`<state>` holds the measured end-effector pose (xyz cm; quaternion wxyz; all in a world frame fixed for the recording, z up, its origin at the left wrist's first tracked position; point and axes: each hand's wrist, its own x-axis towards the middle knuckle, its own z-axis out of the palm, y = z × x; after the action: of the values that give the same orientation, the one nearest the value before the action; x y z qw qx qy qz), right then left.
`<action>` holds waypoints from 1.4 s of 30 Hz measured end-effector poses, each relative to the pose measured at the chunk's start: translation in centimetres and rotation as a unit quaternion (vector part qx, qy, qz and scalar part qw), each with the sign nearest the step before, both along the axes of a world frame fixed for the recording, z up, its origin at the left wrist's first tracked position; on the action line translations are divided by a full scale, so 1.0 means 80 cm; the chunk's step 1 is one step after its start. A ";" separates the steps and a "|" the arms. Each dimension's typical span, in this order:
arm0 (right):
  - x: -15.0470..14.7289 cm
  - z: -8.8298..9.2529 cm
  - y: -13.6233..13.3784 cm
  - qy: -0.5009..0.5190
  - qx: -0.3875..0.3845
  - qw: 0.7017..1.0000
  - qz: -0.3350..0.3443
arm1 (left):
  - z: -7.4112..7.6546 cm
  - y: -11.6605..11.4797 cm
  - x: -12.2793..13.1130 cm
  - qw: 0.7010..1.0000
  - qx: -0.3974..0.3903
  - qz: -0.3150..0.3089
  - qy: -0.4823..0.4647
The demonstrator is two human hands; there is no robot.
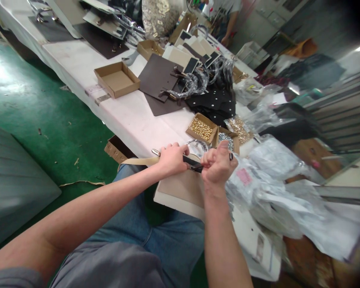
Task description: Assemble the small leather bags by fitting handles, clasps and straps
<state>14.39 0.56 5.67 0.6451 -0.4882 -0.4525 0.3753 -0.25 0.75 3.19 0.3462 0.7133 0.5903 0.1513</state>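
My left hand (173, 159) is closed around a narrow dark strip (191, 161) that runs between my two hands. A beige strap (141, 161) trails out to the left of that hand, beside a small metal piece (156, 152). My right hand (216, 163) makes a fist, thumb up, at the strip's right end. A dark end pokes out past its fingers; I cannot make out whether this is the same strip or a tool. Below both hands lies a beige panel (180, 190), at the table edge over my lap. A plastic-wrapped loop (199, 145) is just behind them.
Cardboard trays of gold (200, 129) and silver fittings (225, 138) stand beyond my hands. Farther back are a cardboard tray (117, 80), brown panels (159, 76) and wrapped handles (198, 82). Plastic bags (273, 188) crowd the right. Another person's arm (230, 26) shows at the back.
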 end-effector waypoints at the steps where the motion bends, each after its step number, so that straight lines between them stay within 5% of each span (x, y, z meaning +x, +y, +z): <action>1: 0.001 0.001 0.003 0.001 -0.010 1.000 0.005 | -0.004 0.001 0.000 1.000 -0.009 -0.002 -0.012; 12: 0.032 0.003 0.093 0.068 -0.254 0.963 0.062 | -0.005 -0.003 0.006 0.999 -0.013 0.023 -0.019; 21: 0.017 -0.024 0.113 0.045 -0.297 0.953 0.046 | -0.009 -0.001 0.003 0.999 -0.014 0.022 -0.032; 42: -0.028 -0.002 0.012 -0.065 -0.019 0.998 0.014 | -0.014 -0.003 0.004 0.998 -0.019 0.028 -0.057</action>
<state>12.15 1.56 5.55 0.5999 -0.5170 -0.4929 0.3604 0.07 0.50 2.08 0.3883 0.6802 0.5921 0.1897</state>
